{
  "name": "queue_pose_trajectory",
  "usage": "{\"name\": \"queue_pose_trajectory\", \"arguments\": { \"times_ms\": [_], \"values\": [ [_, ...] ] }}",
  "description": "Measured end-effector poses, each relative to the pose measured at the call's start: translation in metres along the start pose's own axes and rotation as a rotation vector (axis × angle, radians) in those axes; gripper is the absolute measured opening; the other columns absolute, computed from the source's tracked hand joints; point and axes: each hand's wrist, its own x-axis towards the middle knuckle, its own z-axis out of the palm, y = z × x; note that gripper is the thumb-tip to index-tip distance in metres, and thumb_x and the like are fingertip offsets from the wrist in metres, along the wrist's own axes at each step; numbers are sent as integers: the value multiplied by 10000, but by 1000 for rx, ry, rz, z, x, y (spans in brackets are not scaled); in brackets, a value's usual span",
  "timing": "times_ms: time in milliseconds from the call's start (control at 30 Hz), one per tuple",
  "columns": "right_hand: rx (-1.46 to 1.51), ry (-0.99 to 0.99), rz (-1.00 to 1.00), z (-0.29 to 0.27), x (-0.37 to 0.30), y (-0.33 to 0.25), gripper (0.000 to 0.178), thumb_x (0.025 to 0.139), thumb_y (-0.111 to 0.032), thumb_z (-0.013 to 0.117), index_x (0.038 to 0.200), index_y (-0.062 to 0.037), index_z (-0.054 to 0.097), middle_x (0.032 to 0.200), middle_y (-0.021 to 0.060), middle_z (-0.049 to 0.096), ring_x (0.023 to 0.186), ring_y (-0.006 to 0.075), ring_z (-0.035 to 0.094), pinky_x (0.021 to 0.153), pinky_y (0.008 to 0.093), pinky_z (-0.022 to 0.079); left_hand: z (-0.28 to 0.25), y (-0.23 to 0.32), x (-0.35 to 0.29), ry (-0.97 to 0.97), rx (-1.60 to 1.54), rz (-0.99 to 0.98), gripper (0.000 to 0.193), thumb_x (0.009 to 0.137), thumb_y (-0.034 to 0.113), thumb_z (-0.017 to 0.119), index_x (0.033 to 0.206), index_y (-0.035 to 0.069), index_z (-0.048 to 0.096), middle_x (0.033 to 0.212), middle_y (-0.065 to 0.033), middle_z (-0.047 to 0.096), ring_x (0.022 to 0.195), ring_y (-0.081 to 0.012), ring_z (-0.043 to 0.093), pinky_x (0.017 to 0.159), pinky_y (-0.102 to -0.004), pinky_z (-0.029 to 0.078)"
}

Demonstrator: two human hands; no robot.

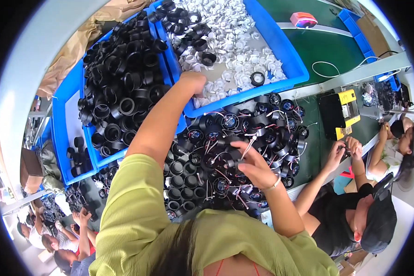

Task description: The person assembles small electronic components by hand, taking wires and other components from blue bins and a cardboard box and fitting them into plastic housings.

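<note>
My left hand (194, 83) reaches over to the near-left corner of a blue tray (280, 86) of small white plastic parts (232, 50). Its fingers dip down among the white pieces and are mostly hidden. Nearer my body, my right hand (258, 169) has thumb and fingers curled around a black round part (232, 157) with a thin wire. Under and around that hand spreads a pile of black round parts with wires (230, 122), some showing blue-marked round faces. Rows of open black rings (175, 180) stand left of the right hand.
A blue tray heaped with black rings (119, 83) stands at the left. On the green bench (303, 55) lies a pink-and-white object (303, 20). A yellow-and-black device (340, 114) sits at the right, near a co-worker in black (340, 216). More people work at lower left.
</note>
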Motion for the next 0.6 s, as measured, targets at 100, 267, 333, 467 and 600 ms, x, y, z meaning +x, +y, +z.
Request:
{"name": "queue_pose_trajectory", "arguments": {
  "times_ms": [100, 267, 333, 467, 600],
  "values": [
    [19, 3, 4, -10, -15, -5, 521, 723, -75, 550, 1207, 4, 377, 1073, 83, 500, 936, 178, 529, 833, 309, 407, 2, 0, 9, 52, -89, 149, 245, 687, 169, 573, 911, 79, 618, 964, -116, 605, 880, -295, 580, 721, -382, 474],
    [365, -40, -30, -2, -29, -25, 558, 701, -217, 625, 1166, -29, 380, 978, 152, 539, 902, 286, 563, 822, 444, 445, -8, -3, -59, 385, -1078, 7, 209, 748, 199, 602, 907, 64, 587, 867, -93, 609, 791, -205, 592, 655, -317, 474],
    [431, 3, -124, 8, -28, -32, 535, 681, -242, 636, 1141, -73, 422, 1004, 172, 521, 941, 332, 529, 813, 450, 449, -8, 17, -98, 298, -1706, 27, 145, 796, 188, 583, 909, 99, 575, 812, -33, 594, 732, -139, 572, 616, -279, 459],
    [427, 5, -241, 46, -35, -41, 335, 862, -373, 456, 1036, -87, 461, 1008, 141, 508, 851, 272, 534, 742, 382, 465, 13, 73, -181, 65, -2840, 445, 276, 828, 349, 515, 718, 98, 546, 695, -73, 571, 594, -171, 532, 481, -273, 397],
    [-129, 115, -634, 92, -67, -45, 371, 885, -368, 414, 1032, -27, 412, 967, 129, 498, 811, 221, 539, 700, 323, 464, 19, 144, -257, 15, -3100, 673, 200, 849, 257, 480, 874, 91, 586, 680, -76, 604, 802, -292, 602, 605, -362, 480]
  ]
}}
